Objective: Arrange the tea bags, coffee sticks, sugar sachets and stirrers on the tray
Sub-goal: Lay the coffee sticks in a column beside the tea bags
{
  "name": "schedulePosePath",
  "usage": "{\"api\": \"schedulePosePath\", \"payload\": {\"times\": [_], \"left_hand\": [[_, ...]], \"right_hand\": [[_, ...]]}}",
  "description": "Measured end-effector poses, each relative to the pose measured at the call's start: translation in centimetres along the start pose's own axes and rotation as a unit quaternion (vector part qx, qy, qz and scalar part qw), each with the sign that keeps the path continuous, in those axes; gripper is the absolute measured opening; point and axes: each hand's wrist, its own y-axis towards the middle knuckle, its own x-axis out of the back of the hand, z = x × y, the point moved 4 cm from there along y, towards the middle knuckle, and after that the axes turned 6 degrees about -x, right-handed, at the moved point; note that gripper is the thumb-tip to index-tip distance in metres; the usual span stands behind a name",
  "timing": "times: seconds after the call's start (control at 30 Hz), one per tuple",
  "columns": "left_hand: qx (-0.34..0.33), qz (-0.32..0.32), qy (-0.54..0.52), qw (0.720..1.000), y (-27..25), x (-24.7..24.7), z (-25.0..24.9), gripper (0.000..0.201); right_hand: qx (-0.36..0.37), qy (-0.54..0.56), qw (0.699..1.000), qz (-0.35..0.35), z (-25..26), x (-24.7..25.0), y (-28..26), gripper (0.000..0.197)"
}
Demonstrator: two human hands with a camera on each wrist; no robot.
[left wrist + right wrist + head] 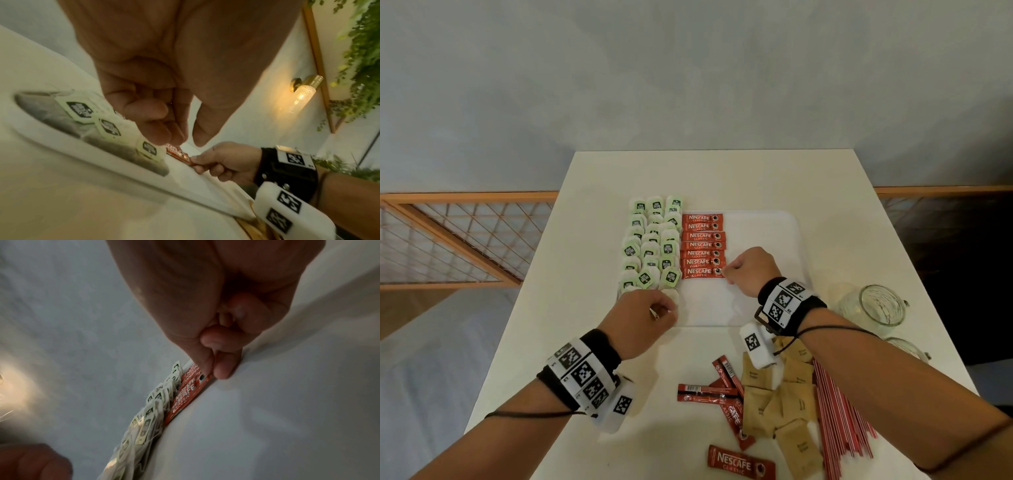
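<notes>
A white tray (767, 240) lies mid-table. Green-tagged tea bags (650, 246) fill its left part in three columns. Beside them, several red coffee sticks (702, 245) lie stacked in one column. My right hand (726, 274) pinches the right end of the nearest coffee stick (700, 272) between thumb and forefinger, and the right wrist view shows that stick (185, 399) lying flat on the tray. My left hand (667, 310) hovers at the tray's near left corner with loosely curled fingers (162, 133) holding nothing. Loose coffee sticks (722, 397), brown sugar sachets (787, 394) and red stirrers (839, 421) lie near me.
Two glass jars (880, 305) stand right of the tray, close to my right forearm. One more coffee stick (739, 464) lies at the table's near edge. A wooden railing (465, 240) runs beyond the table's left side.
</notes>
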Motion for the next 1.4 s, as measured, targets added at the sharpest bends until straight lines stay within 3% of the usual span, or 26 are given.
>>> {"api": "schedulePosePath", "payload": {"times": [0.23,0.53,0.7,0.93,1.03,1.17,1.33,1.4], "left_hand": [[-0.059,0.093,0.016,0.994,-2.3,-2.3,-2.0,0.014],[-0.106,0.224,0.128,0.960,-4.6,-6.9,-4.6,0.049],[-0.072,0.225,0.141,0.962,-4.9,-7.3,-4.7,0.033],[-0.037,0.216,0.152,0.964,-5.5,-6.3,-3.9,0.007],[-0.019,0.204,0.130,0.970,-6.1,-5.9,-3.6,0.013],[-0.011,0.215,0.094,0.972,-6.6,-6.2,-4.3,0.019],[-0.047,0.216,0.095,0.971,-6.9,-6.5,-5.8,0.009],[-0.071,0.210,0.108,0.969,-7.0,-6.8,-6.5,0.022]], "right_hand": [[0.066,0.000,0.998,0.001,0.1,1.1,-2.9,0.048],[0.098,-0.129,0.973,0.164,-3.2,-0.9,-10.4,0.042],[0.116,-0.231,0.947,0.190,-4.7,-2.8,-12.2,0.045],[0.149,-0.270,0.936,0.172,-4.4,-4.0,-12.8,0.047],[0.161,-0.285,0.931,0.162,-4.2,-4.3,-12.9,0.047],[0.166,-0.258,0.936,0.171,-4.2,-4.5,-13.1,0.033],[0.154,-0.152,0.965,0.146,-4.3,-3.2,-13.2,0.038],[0.152,-0.090,0.976,0.127,-4.3,-2.4,-13.2,0.041]]}}
